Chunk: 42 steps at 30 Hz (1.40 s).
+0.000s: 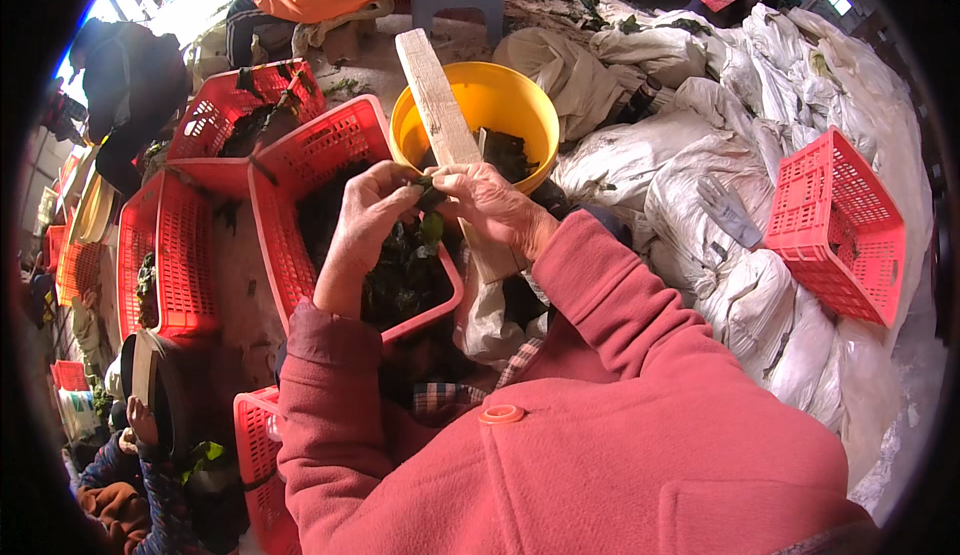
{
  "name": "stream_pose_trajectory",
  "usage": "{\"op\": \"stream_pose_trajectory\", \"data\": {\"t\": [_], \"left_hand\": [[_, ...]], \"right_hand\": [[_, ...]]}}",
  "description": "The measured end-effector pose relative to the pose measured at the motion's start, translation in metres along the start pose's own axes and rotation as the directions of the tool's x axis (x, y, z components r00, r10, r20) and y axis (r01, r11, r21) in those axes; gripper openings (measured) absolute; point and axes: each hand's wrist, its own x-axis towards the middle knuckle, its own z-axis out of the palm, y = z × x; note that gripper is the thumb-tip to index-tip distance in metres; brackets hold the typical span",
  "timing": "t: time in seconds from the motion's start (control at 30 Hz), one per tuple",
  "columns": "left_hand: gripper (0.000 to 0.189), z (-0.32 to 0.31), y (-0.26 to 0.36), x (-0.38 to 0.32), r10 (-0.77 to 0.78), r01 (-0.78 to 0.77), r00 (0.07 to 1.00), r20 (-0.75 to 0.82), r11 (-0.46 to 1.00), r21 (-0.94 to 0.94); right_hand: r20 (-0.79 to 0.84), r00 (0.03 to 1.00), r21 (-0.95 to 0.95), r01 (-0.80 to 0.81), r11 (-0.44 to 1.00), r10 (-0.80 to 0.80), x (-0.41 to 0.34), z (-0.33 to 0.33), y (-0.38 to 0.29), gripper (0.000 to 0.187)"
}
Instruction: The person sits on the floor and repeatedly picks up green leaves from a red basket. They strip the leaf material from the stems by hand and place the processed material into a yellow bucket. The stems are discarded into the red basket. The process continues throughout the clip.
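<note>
My left hand (pixel 367 214) and my right hand (pixel 491 199) meet over a red plastic crate, pinching a dark green leafy piece (pixel 430 229), perhaps seaweed, between the fingertips. Part of it hangs below the fingers, its lower end brighter green. Beneath, the red crate (pixel 271 255) holds a dark, wet-looking leafy mass (pixel 405 277). A wooden board (pixel 435 97) slants across the mouth of a yellow bucket (pixel 546 116), its near end passing under my right hand. Inside the bucket lie more dark pieces (pixel 506 154).
More red crates (pixel 187 255) stand at left; another (pixel 840 232) tilts on white sacks (pixel 675 142) at right, beside a grey glove (pixel 727 214). A blue plastic stool (pixel 469 0) stands beyond the bucket. Other people sit nearby, one at lower left with a hand (pixel 142 420) at a board.
</note>
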Motion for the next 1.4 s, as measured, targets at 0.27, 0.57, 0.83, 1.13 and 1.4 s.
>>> {"op": "stream_pose_trajectory", "data": {"t": [0.27, 0.57, 0.83, 1.13, 1.4], "left_hand": [[0.019, 0.001, -0.002, 0.000, 0.066, -0.065, 0.998, -0.013, 0.994, 0.090], [0.020, 0.003, -0.016, 0.000, 0.131, -0.102, 0.984, -0.122, 0.970, 0.223], [0.019, 0.000, -0.020, 0.000, 0.268, -0.180, 0.960, -0.075, 0.802, 0.570], [0.033, 0.014, -0.013, -0.004, 0.485, -0.359, 0.873, -0.039, 0.697, 0.621], [0.021, 0.015, -0.020, -0.004, 0.619, -0.498, 0.772, 0.143, 0.450, 0.741]], "right_hand": [[0.037, 0.999, 0.257, 0.009, 0.966, -0.019, -0.003, 0.004, 0.009, 0.021], [-0.047, 0.998, 0.026, 0.032, 0.999, -0.031, -0.006, 0.018, -0.001, 0.020], [-0.012, 1.000, -0.271, -0.011, 0.963, 0.008, -0.004, 0.011, -0.005, 0.016], [-0.006, 1.000, 0.250, -0.001, 0.968, 0.003, -0.005, 0.016, -0.002, 0.016], [-0.159, 0.987, -0.038, 0.029, 0.999, -0.035, -0.012, 0.017, -0.014, 0.024]]}}
